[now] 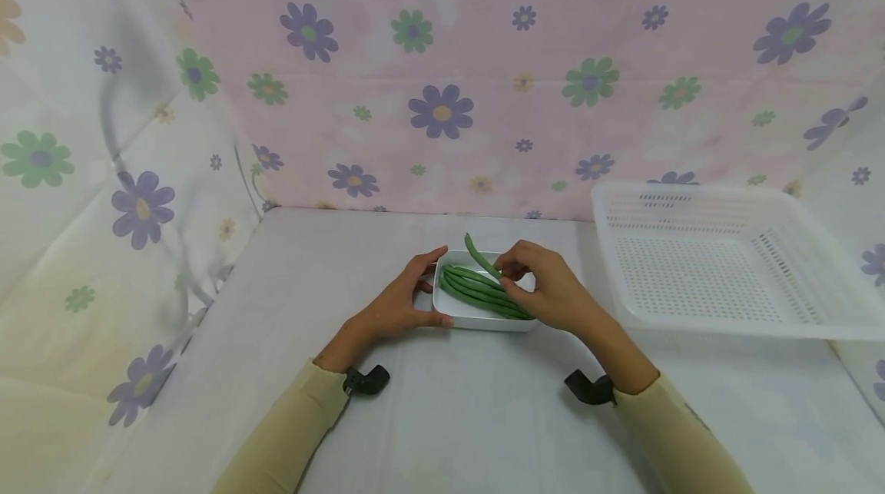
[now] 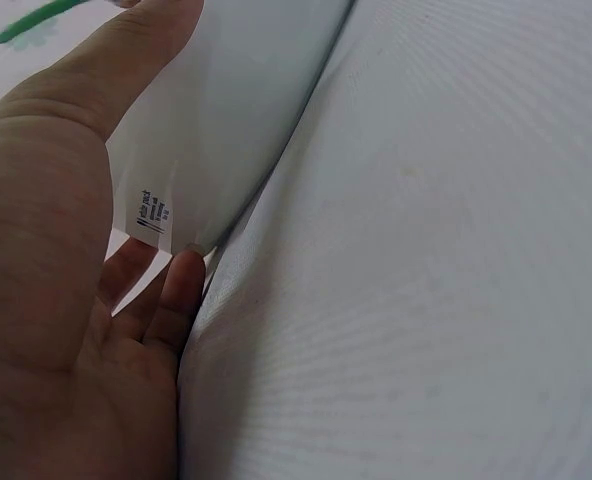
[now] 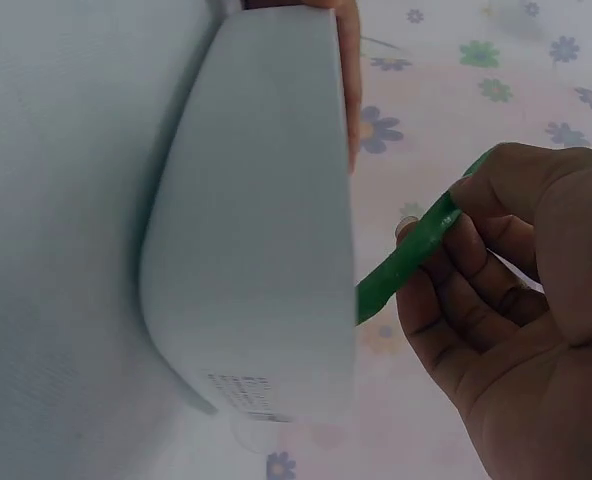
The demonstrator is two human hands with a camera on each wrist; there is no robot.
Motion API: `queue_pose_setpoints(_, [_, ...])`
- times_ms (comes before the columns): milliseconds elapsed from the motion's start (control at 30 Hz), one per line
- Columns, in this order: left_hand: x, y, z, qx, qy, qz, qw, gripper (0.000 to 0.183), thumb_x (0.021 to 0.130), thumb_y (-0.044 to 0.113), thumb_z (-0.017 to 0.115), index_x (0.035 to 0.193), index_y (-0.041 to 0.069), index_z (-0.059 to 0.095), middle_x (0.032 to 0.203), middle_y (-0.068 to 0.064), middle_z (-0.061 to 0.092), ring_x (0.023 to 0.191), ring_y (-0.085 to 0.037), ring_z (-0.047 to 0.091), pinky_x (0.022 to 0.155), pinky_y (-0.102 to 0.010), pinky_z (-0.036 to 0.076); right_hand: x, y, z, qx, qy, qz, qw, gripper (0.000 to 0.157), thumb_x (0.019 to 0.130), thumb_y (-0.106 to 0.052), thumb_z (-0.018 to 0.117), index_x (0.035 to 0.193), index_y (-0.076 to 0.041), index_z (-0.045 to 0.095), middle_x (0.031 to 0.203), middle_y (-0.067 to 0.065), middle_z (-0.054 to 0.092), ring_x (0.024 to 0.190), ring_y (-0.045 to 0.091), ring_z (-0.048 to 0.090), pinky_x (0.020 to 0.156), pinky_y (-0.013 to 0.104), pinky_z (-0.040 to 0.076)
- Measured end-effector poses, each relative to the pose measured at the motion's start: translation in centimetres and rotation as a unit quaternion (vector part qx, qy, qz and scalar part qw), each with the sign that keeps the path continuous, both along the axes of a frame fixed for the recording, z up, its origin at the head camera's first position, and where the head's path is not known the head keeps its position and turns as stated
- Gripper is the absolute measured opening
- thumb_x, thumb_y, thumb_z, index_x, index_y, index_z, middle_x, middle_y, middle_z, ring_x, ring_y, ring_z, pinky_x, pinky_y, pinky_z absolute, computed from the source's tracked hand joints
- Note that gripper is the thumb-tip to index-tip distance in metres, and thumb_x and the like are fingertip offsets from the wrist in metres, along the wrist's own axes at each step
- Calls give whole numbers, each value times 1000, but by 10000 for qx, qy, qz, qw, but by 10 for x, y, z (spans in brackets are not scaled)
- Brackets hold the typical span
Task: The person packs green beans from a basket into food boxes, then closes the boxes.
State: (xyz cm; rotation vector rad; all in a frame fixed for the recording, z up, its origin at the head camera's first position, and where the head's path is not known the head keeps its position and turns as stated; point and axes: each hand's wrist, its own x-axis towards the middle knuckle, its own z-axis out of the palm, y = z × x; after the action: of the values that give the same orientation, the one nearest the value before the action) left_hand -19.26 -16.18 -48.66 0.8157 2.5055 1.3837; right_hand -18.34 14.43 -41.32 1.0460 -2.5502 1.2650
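Observation:
A small white rectangular container [image 1: 487, 323] stands on the white-covered table, with several green beans [image 1: 477, 294] lying lengthwise inside it. My left hand [image 1: 396, 306] grips its left end, the thumb along the front wall and the fingers round the far corner. In the left wrist view, fingertips press the container wall [image 2: 236, 90] close to a small printed mark. Above the container's right side, my right hand [image 1: 549, 286] pinches a single green bean [image 1: 477, 252] between thumb and fingers, its free end pointing up and away. The right wrist view shows this bean [image 3: 406, 262] partly behind the container wall.
To the right stands a large white perforated plastic basket [image 1: 691, 279], its left edge not far from my right hand. Flower-patterned cloth [image 1: 442, 156] hangs behind the table and along both sides. A black wrist camera [image 1: 369, 380] sits at each cuff.

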Motion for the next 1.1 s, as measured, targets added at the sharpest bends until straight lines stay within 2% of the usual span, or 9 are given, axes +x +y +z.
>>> queue_pose_setpoints(100, [0,0,-1,19,7,1,10000,116,82,36,95,169,37,19,163,-4,37,127,-20,56,109,-41,48,-3,-1,-6,55,11,36,10000,20,94,5,71,111,-5,72,104,1,68,91,14,67,82,47,62])
queue_pose_setpoints(233, [0,-1,-2,56,-6,13,10000,115,82,35,95,170,35,20,163,-4,37,126,-22,56,109,-44,48,-5,-3,-13,200,59,-42,9998,17,94,4,70,110,-2,72,104,4,69,89,15,66,80,43,61])
queue_pose_setpoints(433, [-1,-1,-2,8,-80,23,10000,118,81,35,96,169,40,18,162,1,37,127,-17,55,110,-40,48,-9,-6,-22,522,-49,-214,9984,17,97,1,70,112,-3,73,104,7,72,87,13,65,80,40,60])
queue_pose_setpoints(633, [-1,0,-1,-11,-106,38,9999,118,81,37,95,171,32,18,162,6,36,126,-17,56,109,-38,48,-10,-8,-26,805,-108,-323,9962,16,97,1,70,113,-5,72,104,4,71,89,13,65,80,37,59])
queue_pose_setpoints(767, [0,0,0,59,-95,26,9999,118,81,33,96,171,27,19,161,3,37,125,-20,57,109,-41,48,-9,-9,-27,912,-89,-294,9954,17,96,3,71,112,-4,73,106,6,72,91,16,67,81,38,59])
queue_pose_setpoints(967, [0,2,0,178,-112,30,9998,118,81,23,96,171,24,20,162,-6,37,126,-30,57,110,-52,47,-9,-10,-30,1063,-5,-270,9940,17,96,4,73,111,-3,74,109,6,73,93,17,69,82,37,60])
queue_pose_setpoints(1100, [5,4,9,240,-192,8,9995,116,82,18,95,170,22,20,163,-15,36,127,-38,56,111,-56,45,-10,-9,-31,1075,53,-257,9939,17,95,4,73,111,-3,74,108,6,73,91,17,70,81,36,60])
